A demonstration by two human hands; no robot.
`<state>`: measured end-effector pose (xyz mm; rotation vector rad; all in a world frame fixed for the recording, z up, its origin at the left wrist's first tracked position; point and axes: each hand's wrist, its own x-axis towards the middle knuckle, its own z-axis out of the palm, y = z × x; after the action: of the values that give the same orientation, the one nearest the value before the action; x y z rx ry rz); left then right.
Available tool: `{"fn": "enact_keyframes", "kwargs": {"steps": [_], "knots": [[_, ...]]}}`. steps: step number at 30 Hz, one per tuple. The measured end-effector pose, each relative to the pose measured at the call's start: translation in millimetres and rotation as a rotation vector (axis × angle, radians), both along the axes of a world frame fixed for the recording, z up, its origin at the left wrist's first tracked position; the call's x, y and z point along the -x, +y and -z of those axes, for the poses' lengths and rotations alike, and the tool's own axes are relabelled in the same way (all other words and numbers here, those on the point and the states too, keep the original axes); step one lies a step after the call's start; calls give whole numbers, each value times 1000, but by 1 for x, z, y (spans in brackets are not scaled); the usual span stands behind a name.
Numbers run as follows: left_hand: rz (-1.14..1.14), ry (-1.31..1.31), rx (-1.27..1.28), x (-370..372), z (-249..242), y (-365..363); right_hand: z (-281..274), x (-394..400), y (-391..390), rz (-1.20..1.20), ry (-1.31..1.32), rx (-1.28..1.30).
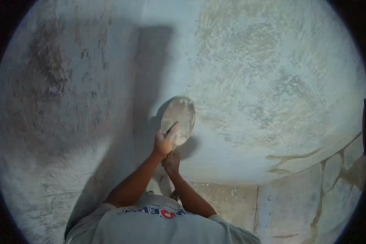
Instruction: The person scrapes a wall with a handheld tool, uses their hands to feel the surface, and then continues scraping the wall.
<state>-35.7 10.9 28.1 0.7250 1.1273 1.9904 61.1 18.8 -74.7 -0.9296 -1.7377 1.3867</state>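
Far left, the wall (49, 101) is rough grey render, mottled with brown stains and pitted, dull in low light. Moving in, a vertical corner with a darker band of shadow (150, 73) down it. At centre, a person in a pale shirt (158, 223) reaches both forearms up to a round disc (179, 119), a plaster-caked float or pan by the look of it, pressed flat against the wall just right of the corner. Left hand (163, 143) is closed around a dark handle (171, 129) on the disc's near face; right hand (172, 162) sits just below it, fingers curled, but whether it grips anything I cannot tell. The disc reads as stiff, fairly light, gritty and not slippery, though wet mix would add weight; the handle is the sensible hold. Right of it, fresh plaster (272, 81) is paler, combed with short crosshatched trowel strokes. Low right, bare stonework (333, 183) with irregular mortar joints, uncoated.
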Motion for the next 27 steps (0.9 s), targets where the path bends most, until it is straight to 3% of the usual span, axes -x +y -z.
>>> {"fn": "enact_keyframes", "kwargs": {"steps": [1, 5, 8, 11, 14, 16, 17, 18, 19, 21, 23, 24, 27], "knots": [[-66, -20, 163, -1, -20, 1, -23, -2, 6, -83, -64, -11], [-9, -36, -3, 1, 3, -5, -6, 2, -5, -3, -55, 151], [-88, -109, 110, -6, 78, -12, 64, -3, -26, 3, -18, 170], [-54, -51, 61, 3, 33, -14, 29, 4, -23, 30, 25, 61], [-88, -113, 107, 1, -3, -13, -8, 11, -3, -57, -129, 56], [-149, -125, 215, 3, -7, -10, 31, 14, 5, -80, 71, 170], [-86, -7, 196, 14, 56, 2, 41, 18, -12, -41, 165, 218], [-68, 4, 183, 9, 60, -10, 49, 15, -26, -3, 256, 268], [-52, 12, 172, 4, 60, -22, 51, 3, -37, -36, 79, 218], [-20, -70, 175, 2, 84, -23, 108, -1, -30, -37, -97, 8], [-105, -36, 301, 5, 72, -13, 106, 0, -22, -71, -213, -69], [-142, -17, 372, 6, 70, -10, 64, 3, -17, -100, -241, -39], [-113, 59, 271, 18, 95, 0, 67, 2, -15, -136, -201, 44]]}}
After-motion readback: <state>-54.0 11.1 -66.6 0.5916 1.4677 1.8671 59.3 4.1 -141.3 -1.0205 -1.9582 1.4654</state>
